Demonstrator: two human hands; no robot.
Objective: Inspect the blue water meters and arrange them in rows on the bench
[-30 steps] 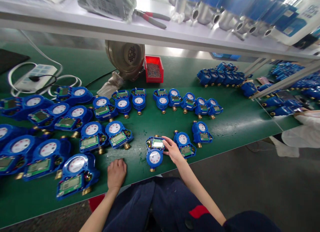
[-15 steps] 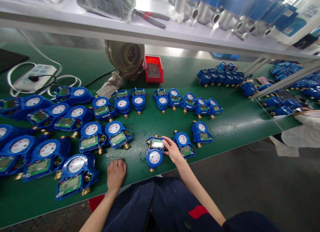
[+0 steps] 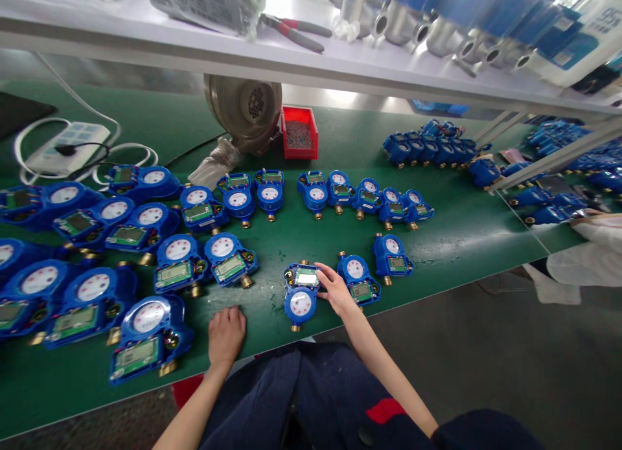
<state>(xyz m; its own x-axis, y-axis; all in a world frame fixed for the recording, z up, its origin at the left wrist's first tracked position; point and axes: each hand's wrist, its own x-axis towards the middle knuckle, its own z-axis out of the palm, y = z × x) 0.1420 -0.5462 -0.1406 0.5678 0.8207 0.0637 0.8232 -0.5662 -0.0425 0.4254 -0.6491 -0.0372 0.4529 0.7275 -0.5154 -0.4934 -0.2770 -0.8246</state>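
My right hand grips the right edge of a blue water meter, thumb near its lit display and fingers along its side. That meter lies on the green table with its round white dial towards me and brass fittings at both ends. My left hand rests at the table's front edge, fingers curled in, with nothing visible in it. Just right of my right hand lies another water meter, its circuit board exposed. A further open meter lies between my hands, farther back.
Many more meters crowd the table's left side. A red bin of small parts stands at the back beside a round metal machine. Overhead runs a white shelf holding pliers. At far right shows a person's pale sleeve.
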